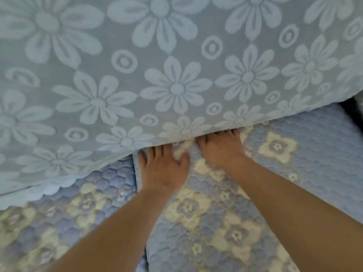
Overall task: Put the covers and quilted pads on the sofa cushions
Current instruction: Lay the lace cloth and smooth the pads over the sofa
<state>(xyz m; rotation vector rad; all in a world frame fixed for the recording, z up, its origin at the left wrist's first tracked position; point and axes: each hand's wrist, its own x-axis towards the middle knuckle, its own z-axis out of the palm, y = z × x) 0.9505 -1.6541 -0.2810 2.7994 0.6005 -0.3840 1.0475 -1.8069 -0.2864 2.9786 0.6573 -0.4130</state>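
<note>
1. Pale blue-grey woven cover with raised daisy and ring pattern: fills upper two thirds of view, stretched over a back cushion, lower edge running diagonally from low left to higher right.
2. Blue quilted pad with cream flower patches, right one: lying flat on seat, far edge tucked against the lower edge of the daisy cover.
3. Second blue quilted pad, same pattern, left one: just beside the first, a seam gap between them running up from bottom centre toward the left wrist.
4. Scalloped light blue trim: showing under the cover's lower left edge, lying on the left pad.
5. Left hand: palm down on the right pad near its left edge, fingers straight and slightly spread, tips touching the cover's lower edge; thumb out to the right, pressing a small bunched fold of pad.
6. Right hand: palm down on the same pad, just right of the left hand, fingers straight, close together, tips pushed under the cover's edge and partly hidden.
7. Bunched fold of pad fabric: sitting between the two hands, touching both.
8. Both forearms bare, entering from bottom, converging toward the cover edge.
9. Dark gap: at right, beyond the cover's corner; contents too dark to tell.
10. No containers in view.
</note>
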